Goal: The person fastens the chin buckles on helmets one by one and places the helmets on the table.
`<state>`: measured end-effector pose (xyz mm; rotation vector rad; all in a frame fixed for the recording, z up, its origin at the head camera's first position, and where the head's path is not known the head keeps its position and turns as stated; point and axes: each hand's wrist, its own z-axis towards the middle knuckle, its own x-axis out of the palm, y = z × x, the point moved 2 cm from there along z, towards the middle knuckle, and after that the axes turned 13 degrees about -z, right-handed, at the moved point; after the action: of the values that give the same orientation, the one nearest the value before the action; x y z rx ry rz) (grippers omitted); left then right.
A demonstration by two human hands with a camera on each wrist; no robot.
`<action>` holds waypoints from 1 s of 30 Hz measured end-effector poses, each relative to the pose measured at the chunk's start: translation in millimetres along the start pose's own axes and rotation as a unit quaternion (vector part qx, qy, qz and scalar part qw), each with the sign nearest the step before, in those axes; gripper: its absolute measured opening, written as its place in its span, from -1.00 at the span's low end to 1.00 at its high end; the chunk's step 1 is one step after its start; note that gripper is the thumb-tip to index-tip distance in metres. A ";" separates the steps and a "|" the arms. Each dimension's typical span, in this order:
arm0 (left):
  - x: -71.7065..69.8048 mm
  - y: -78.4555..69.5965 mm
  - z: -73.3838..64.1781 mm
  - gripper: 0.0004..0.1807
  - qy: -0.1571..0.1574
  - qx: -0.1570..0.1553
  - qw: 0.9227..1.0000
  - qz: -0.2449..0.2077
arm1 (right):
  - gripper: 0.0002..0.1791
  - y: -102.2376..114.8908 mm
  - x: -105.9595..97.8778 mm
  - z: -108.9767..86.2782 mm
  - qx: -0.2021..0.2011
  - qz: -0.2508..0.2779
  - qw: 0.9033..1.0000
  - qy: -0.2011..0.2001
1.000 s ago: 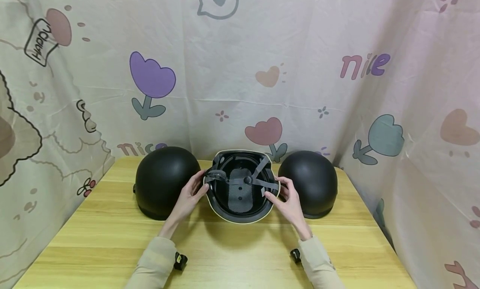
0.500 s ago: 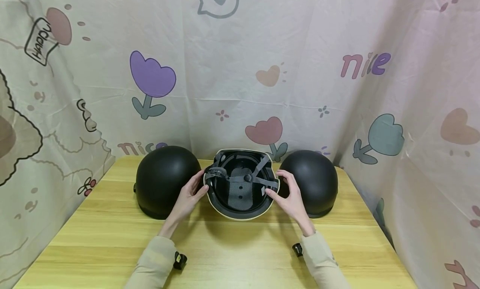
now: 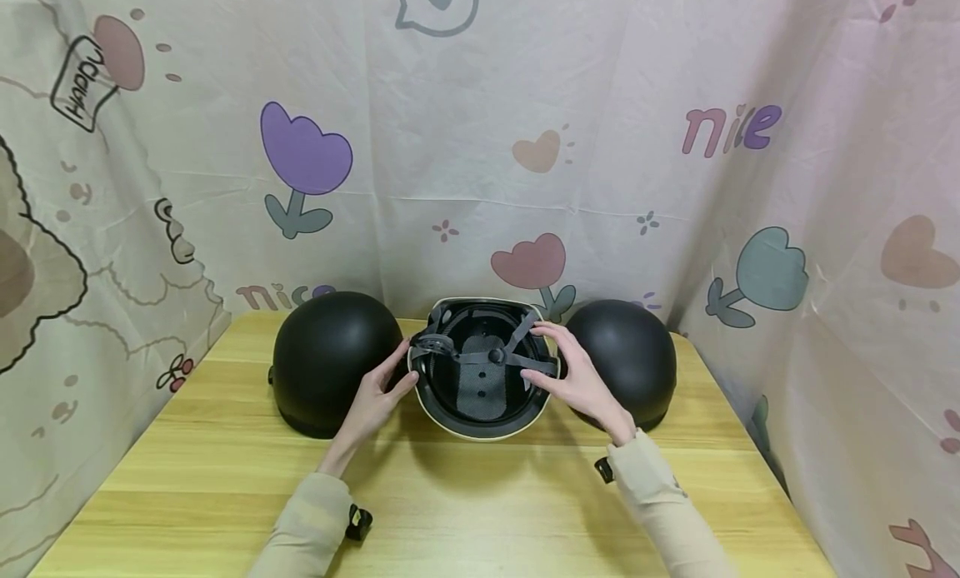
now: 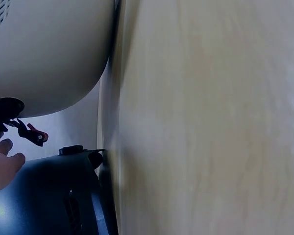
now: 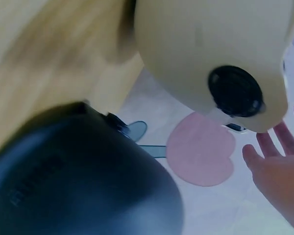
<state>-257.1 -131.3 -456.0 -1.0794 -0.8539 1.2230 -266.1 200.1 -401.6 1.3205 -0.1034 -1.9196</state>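
A cream helmet (image 3: 481, 428) stands bottom-up in the middle of the table, its black padded inside and grey chin straps (image 3: 517, 363) facing the head camera. My left hand (image 3: 375, 399) grips its left edge, thumb at the rim and fingers at the side. My right hand (image 3: 581, 378) is at the right edge, fingers spread and bent over the straps with a gap between thumb and fingers. In the right wrist view the cream shell (image 5: 201, 44) shows a black round side piece (image 5: 235, 90), and the right fingertips lie close to the shell's edge.
A black helmet (image 3: 330, 370) sits dome-up left of the cream one; another black helmet (image 3: 626, 361) sits dome-up to the right, partly behind my right hand. The wooden table (image 3: 465, 520) ends at a patterned cloth (image 3: 450, 128) hanging behind.
The right hand has come off the cream helmet's right rim and shifted up and inward over the straps. The left hand stays in place; the helmet rose slightly in view, then stayed put.
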 end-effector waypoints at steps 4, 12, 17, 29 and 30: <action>0.1 0.5 -0.1 -0.32 -0.001 -0.002 1.000 0.008 | -0.29 6.6 -8.8 12.3 -0.023 -0.012 0.998 0.057; -0.3 0.6 0.2 -0.33 -0.005 -0.005 1.000 0.014 | -0.32 24.3 -21.0 45.5 -0.075 -0.018 0.986 0.147; -0.8 1.6 -0.1 -0.33 -0.006 -0.004 1.000 0.015 | -0.32 36.0 -21.5 68.0 -0.094 -0.009 0.979 0.180; -1.2 1.0 -0.8 -0.35 -0.002 0.024 1.000 0.000 | -0.40 47.7 2.5 104.5 -0.075 0.103 0.944 0.306; -1.2 0.8 -1.0 -0.35 -0.003 0.024 1.000 0.001 | -0.41 48.4 5.5 106.7 -0.072 0.104 0.941 0.314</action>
<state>-256.6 -132.7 -457.0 -1.0392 -0.8244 1.2418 -327.6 126.2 -334.4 1.6810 0.2072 -1.2352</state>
